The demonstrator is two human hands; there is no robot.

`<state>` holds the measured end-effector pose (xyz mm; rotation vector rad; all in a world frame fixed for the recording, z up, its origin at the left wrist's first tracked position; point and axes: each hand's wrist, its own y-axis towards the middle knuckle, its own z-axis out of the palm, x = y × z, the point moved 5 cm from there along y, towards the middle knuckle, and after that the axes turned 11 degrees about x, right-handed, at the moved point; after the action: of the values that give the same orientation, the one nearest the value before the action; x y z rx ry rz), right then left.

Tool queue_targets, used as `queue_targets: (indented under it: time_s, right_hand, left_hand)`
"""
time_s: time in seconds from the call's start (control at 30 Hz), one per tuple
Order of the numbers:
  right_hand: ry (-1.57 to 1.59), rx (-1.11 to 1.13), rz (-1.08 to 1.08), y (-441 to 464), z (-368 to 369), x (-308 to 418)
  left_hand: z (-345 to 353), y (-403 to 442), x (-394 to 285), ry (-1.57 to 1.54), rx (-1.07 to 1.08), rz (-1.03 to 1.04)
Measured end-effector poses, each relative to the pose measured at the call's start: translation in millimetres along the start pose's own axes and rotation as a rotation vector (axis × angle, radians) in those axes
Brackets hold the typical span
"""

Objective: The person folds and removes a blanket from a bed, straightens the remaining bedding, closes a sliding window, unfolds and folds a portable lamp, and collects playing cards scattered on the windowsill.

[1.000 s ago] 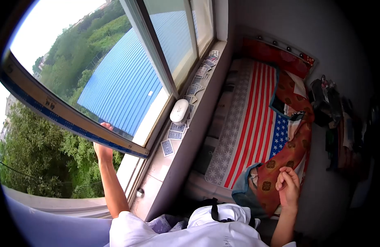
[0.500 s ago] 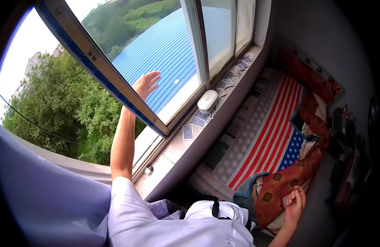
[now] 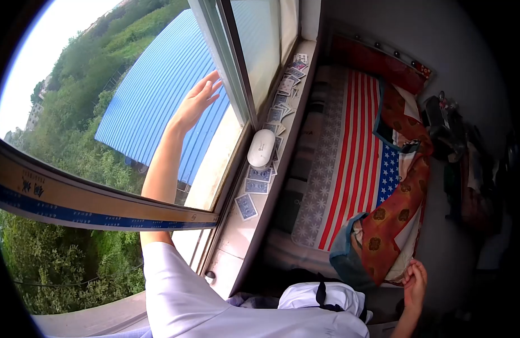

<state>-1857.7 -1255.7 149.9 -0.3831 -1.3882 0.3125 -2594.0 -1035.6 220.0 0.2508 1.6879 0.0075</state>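
Past the sash [image 3: 102,206]: my L hand [image 3: 197,104], seen thru the glass [image 3: 125,174], fingers partly spread, tips near the upright frame [image 3: 233,73]; can't tell if touching.
Vs 0.5 s ago: view's turned too, but more L forearm [image 3: 161,166] now shows thru the glass; sash's printed edge lies flatter.
Sash axis: printed edge runs approx L–R across my view, dipping slightly R; R end points at the sill's [image 3: 226,260] window-side edge.
R hand [image 3: 416,279]: near the quilt's [image 3: 392,222] lower corner, fingers curled, tips close; can't tell if pinching anything.
Sill: white case [image 3: 261,148] by window-side edge; cards [image 3: 246,207] strung from far end to approx mid; small knob [image 3: 210,276] nearer me.
In the way: printed edge crosses in front of L arm; upright frame's beside L fingertips.
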Motion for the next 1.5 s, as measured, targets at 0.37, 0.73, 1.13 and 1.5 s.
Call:
queue_targets:
  time_s: [0.37, 0.73, 1.13, 1.5]
  right_hand:
    - [-0.047, -0.056, 0.02, -10.7, 17.8, -0.7]
    - [-0.062, -0.039, 0.03, -23.4, 13.3, -6.1]
    - [-0.061, 0.089, 0.052, -0.5, 17.7, -17.1]
    - [-0.073, 0.009, 0.063, -11.0, 19.9, -16.0]
  left_hand:
    - [7.6, 21.4, 26.2, 0.073, 0.039, -0.023]
    - [12.4, 10.9, 39.1, 0.087, 0.022, -0.02]
    - [2.6, -46.7, 33.5, 0.15, -0.031, -0.079]
    - [3.9, 5.9, 34.6, 0.02, 0.033, -0.073]
